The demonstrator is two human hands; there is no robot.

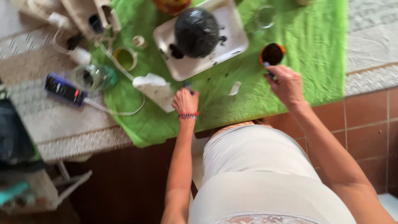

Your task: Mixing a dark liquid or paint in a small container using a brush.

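Note:
I stand at a table draped with a green cloth (306,49). My left hand (185,101) rests near the cloth's front edge, closed around a small dark object whose tip pokes out above the fingers. A crumpled white tissue (155,89) lies just left of it. My right hand (286,85) grips a thin blue-handled tool (268,68), its tip beside a small orange pot (272,54) filled with dark material. A white square tray (232,31) behind holds a black round lump (196,32) and dark crumbs.
A small white scrap (235,88) lies between my hands. A glass jar (93,76), a yellow-rimmed ring (125,58), a blue flat device (65,89) with a white cable and a clear glass (264,16) sit around. Red floor tiles (365,124) lie to the right.

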